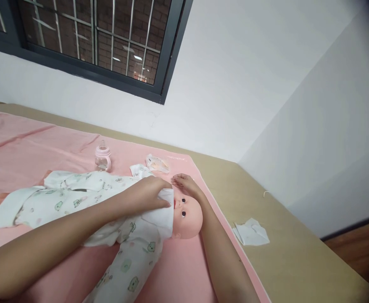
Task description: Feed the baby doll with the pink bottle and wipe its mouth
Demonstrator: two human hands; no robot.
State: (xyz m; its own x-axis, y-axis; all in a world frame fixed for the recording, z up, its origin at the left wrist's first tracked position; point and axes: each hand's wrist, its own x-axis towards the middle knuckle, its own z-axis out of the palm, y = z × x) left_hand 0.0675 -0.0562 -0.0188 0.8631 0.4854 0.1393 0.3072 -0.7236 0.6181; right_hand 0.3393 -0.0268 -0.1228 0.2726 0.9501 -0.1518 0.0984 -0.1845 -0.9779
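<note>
A bald baby doll (189, 216) lies on its back on a pink cloth (184, 269), its head toward the right. It wears a white outfit (77, 195) with green animal prints. At the neck, my left hand (151, 192) is closed on the white collar (165, 210), which reaches up to the doll's mouth. My right hand (184, 183) curves around the far side of the doll's head, fingers loosely bent near its cheek. The fingertips show, with nothing visible in them, and the forearm passes beside the crown of the head.
Beyond the doll stand a pink-handled baby bottle (103, 158) and a clear plastic packet (157, 164). White papers (252, 232) lie on the wooden surface (275, 261) at the right. A barred window (93, 38) and white walls rise behind.
</note>
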